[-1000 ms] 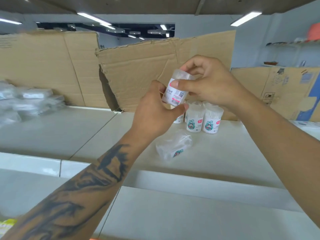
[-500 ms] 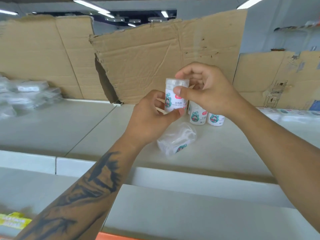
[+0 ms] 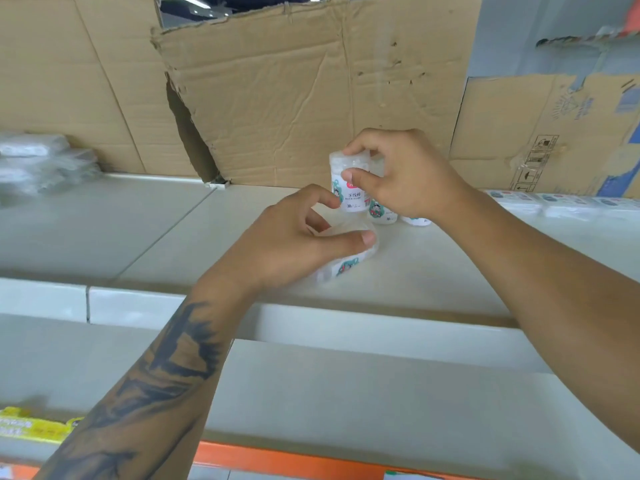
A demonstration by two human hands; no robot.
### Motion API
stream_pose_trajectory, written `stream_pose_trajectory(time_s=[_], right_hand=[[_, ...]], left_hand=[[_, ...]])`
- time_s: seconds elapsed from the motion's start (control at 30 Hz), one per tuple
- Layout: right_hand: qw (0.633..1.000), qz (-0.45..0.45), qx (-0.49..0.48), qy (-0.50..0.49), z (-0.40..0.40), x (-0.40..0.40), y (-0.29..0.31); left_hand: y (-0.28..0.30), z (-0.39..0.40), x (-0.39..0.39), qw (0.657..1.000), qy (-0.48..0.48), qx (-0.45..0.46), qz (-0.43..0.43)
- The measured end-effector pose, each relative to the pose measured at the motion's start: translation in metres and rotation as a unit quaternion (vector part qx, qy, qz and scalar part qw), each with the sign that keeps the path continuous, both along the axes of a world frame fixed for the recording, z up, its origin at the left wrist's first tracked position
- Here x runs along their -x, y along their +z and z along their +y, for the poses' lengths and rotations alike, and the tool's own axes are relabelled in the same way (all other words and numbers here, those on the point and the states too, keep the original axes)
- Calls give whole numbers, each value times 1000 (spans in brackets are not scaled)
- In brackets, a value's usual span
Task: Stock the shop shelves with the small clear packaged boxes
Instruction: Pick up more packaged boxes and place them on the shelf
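My right hand (image 3: 405,178) pinches a small clear round box (image 3: 349,188) with a white label, holding it upright just above the white shelf (image 3: 166,237). Two like boxes (image 3: 381,213) stand on the shelf right behind it, mostly hidden by that hand. My left hand (image 3: 294,237) hovers lower and to the left, its fingers loosely curved and its index tip near the base of the held box. Under its thumb a clear wrapped pack (image 3: 346,266) lies on its side on the shelf; the hand has no hold on it.
Torn cardboard sheets (image 3: 294,98) line the back of the shelf. Plastic-wrapped packs (image 3: 41,161) are stacked at the far left, flat white packs (image 3: 561,204) lie at the far right. A lower shelf (image 3: 346,393) with a yellow tag (image 3: 31,426) and an orange edge runs below.
The box has come down towards the shelf in my right hand. My left hand has let go of it and dropped towards the lying pack.
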State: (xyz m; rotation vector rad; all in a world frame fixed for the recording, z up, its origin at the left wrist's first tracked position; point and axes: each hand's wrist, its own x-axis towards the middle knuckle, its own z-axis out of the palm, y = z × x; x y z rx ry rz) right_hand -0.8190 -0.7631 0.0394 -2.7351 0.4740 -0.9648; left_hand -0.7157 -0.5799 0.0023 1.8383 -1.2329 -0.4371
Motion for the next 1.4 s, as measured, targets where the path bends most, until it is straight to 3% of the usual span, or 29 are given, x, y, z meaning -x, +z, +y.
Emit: stream_pose_trajectory(time_s=[0.23, 0.63, 0.77, 0.83, 0.9, 1.0, 1.27, 1.4], right_hand=[[997, 59, 45, -21, -4, -3, -11], [991, 91, 75, -68, -11, -8, -13], [995, 20, 81, -51, -4, -1, -3], [998, -63, 17, 11, 3, 5, 3], [978, -117, -144, 96, 19, 11, 11], [929, -104, -301, 187, 28, 17, 17], [899, -85, -315, 292, 28, 12, 12], [901, -98, -305, 293, 28, 12, 12]], left_hand=[[-2, 3, 1, 992, -26, -66, -105], [-7, 0, -6, 997, -2, -15, -80], [-5, -1, -5, 998, 33, 46, -27], [-3, -2, -5, 995, 43, 85, 16], [-1, -2, -4, 988, 50, 124, 81], [4, 0, -3, 968, 55, 181, 164], [7, 2, -3, 949, 10, 218, 227], [6, 1, -2, 963, -11, 185, 197]])
